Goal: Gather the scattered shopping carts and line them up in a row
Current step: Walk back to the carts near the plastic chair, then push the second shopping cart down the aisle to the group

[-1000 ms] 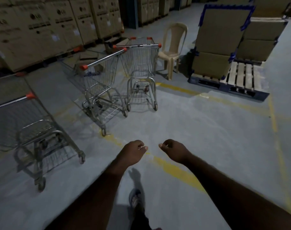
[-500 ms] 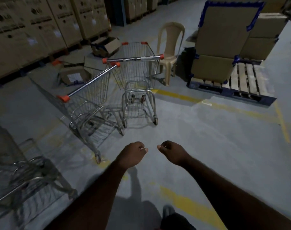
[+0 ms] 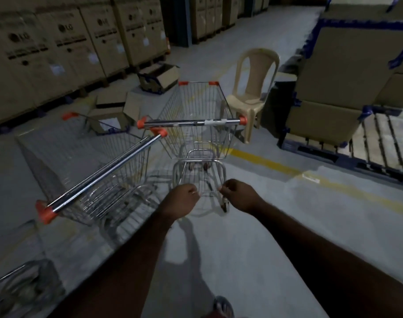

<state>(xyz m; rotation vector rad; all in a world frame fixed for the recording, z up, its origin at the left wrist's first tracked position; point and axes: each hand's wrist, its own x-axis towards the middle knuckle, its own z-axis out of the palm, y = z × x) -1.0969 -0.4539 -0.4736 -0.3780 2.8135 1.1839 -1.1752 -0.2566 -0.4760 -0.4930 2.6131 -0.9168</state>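
A person's left hand and right hand, clenched and empty, are held out toward the cart ahead, beside a plastic chair; gripping its handle near both ends should swing it squarely alongside the angled cart at left.

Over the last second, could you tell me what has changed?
The person has walked up to the straight cart, so its handle is now close ahead of the left hand and right hand. The angled cart is now alongside on the left, and the third cart has slipped to the bottom-left corner. Both hands stayed curled and empty; the carts and chair kept their places.
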